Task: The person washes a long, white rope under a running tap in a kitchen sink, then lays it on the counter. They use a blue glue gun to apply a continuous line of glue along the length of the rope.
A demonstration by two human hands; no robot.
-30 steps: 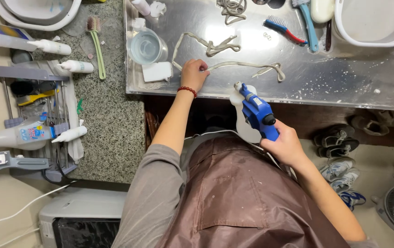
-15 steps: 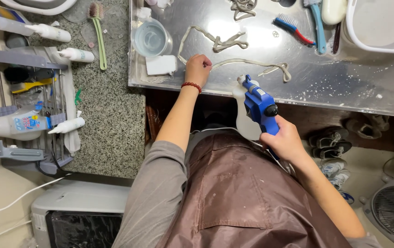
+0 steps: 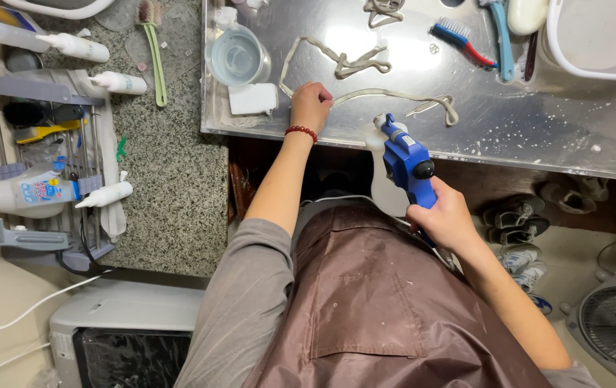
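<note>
Two shoelaces [image 3: 394, 97] lay on our metal tray [image 3: 523, 136]; our left hand [image 3: 311, 104] pinched one, our right hand [image 3: 443, 215] clenched one blue spray gun [image 3: 408, 162].

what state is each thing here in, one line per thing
left hand: closed, pressing on the pale shoelace
right hand: wrapped round the blue spray gun's grip
pale shoelace: lying loose on the steel worktop
blue spray gun: held, nozzle toward the lace
clear plastic cup: upright, holding liquid
white basin: upright
blue brush: lying flat
</note>
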